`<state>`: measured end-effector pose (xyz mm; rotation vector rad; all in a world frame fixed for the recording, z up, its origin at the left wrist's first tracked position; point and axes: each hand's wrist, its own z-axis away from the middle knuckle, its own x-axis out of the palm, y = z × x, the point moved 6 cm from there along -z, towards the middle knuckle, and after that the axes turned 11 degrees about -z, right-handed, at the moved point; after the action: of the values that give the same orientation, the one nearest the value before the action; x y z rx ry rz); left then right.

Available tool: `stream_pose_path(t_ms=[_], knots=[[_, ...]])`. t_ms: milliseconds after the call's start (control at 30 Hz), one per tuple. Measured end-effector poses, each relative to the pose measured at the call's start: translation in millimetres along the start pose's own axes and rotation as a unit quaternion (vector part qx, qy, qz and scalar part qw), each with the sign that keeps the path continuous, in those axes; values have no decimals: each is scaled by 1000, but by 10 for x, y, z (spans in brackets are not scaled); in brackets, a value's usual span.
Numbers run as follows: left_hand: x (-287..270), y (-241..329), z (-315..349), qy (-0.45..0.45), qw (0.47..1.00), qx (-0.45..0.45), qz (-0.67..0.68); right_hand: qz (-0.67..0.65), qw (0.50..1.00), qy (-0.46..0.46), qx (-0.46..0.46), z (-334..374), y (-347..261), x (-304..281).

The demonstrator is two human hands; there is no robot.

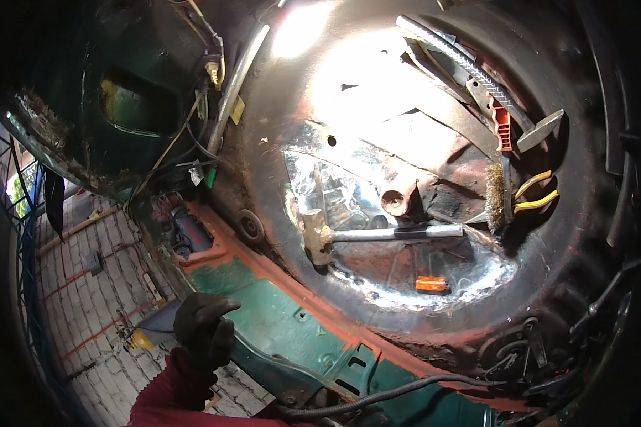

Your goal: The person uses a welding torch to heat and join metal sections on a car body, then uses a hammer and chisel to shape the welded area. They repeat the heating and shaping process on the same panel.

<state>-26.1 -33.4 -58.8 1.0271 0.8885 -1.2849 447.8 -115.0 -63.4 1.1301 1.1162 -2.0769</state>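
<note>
My left hand (205, 329), in a dark glove and a maroon sleeve, is at the left edge of the green and orange body panel (263, 304). Its fingers are loosely curled, with a gap between the forefinger and the part below it, and I see nothing in them. Whether it touches the panel, I cannot tell. My right hand is out of view. Right of the panel, in a round dark well (278, 235), lies a hammer (399, 233) with a metal handle. Near it are a wire brush (495, 198), yellow-handled pliers (535, 201) and a small orange block (432, 285).
A second hammer (477, 80) with a patterned metal handle rests along the well's upper right, beside a red-handled tool (502, 128). A black hose (399, 400) crosses the front. Wires hang near a metal tube (238, 85). A grey power tool (191, 231) sits in the panel's corner.
</note>
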Motion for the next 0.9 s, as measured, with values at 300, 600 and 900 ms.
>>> stream_pose_path(t_ms=[300, 600, 900], knots=[[8, -58, 70, 34, 999, 7, 19, 34, 999, -13, -35, -83, -87, 22], [-18, -60, 89, 42, 998, 2, 41, 66, 994, 61, -60, -36, -116, 35], [-37, -49, 115, 40, 998, -15, 38, 52, 996, 17, -66, 11, 12, -37]])
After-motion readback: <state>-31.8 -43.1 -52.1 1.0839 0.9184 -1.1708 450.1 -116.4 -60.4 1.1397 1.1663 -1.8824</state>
